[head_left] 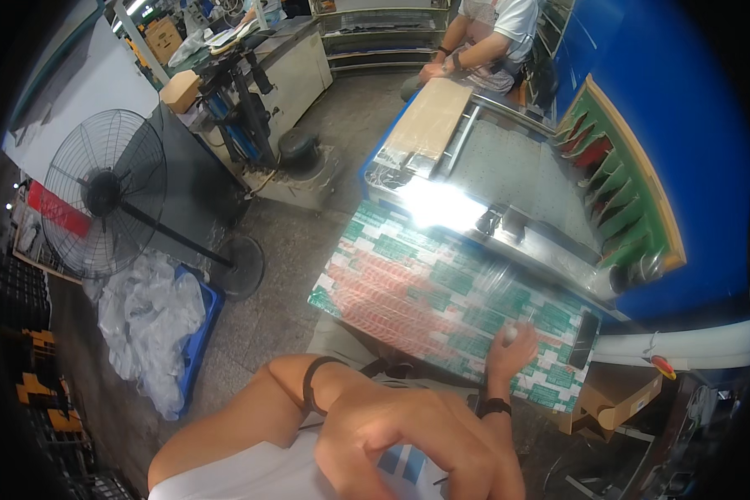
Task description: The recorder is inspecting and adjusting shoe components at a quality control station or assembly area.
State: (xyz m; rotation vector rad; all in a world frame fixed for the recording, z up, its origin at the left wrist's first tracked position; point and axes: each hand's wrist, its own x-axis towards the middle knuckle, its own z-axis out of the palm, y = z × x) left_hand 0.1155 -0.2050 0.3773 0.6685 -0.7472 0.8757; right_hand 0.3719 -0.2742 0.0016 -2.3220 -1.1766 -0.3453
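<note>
My right hand rests over the worktop, which is covered in green, white and red printed film. Its fingers are closed round a small whitish rounded object, too small to name. A dark band circles that wrist. My left hand is raised very close to the camera, with a dark band on its wrist. Thumb and fingers are bent but apart, and my shirt shows through the gap between them. The fingertips run out at the lower edge. A flat black phone-like thing lies at the worktop's right end.
Beyond the worktop stands a machine with a grey bed and a tan board. A co-worker sits behind it. At left are a standing fan and plastic bags on a blue tray. A cardboard box sits at right.
</note>
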